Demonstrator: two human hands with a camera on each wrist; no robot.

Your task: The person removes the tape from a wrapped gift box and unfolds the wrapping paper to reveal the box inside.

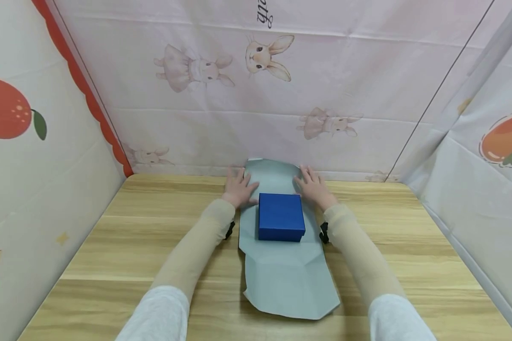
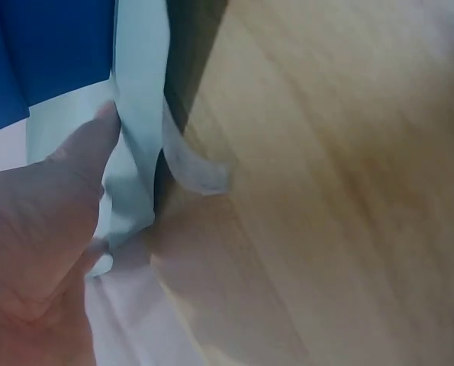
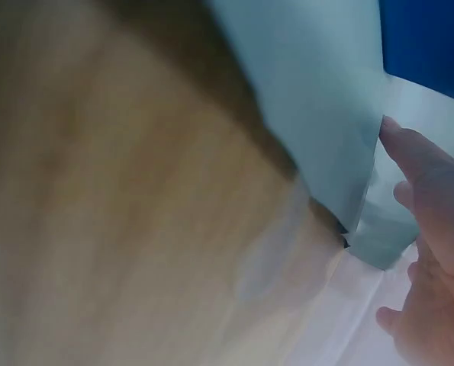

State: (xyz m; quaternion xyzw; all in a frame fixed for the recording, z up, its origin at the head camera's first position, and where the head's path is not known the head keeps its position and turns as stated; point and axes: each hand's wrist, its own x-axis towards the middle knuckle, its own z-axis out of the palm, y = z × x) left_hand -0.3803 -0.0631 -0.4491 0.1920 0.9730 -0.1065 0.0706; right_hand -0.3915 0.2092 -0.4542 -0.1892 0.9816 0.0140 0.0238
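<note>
A pale blue-green sheet of paper (image 1: pixel 288 284) lies lengthwise on the table, with creases and uneven edges. On its middle sits a closed blue box (image 1: pixel 280 213). My left hand (image 1: pixel 239 188) rests at the sheet's far left edge, fingers spread and thumb over the paper. Across from it, my right hand (image 1: pixel 315 188) touches the far right edge with fingers extended. Both wrist views show the thumbs against the paper beside the box. A strip of whitish tape (image 2: pixel 196 169) sticks out from the sheet's edge in the left wrist view.
The wooden table (image 1: pixel 166 222) runs back to a printed cloth wall (image 1: pixel 222 137) with rabbits on it. The paper's far end stands against or close to that cloth. Cloth side walls (image 1: pixel 38 189) with fruit prints flank the table left and right.
</note>
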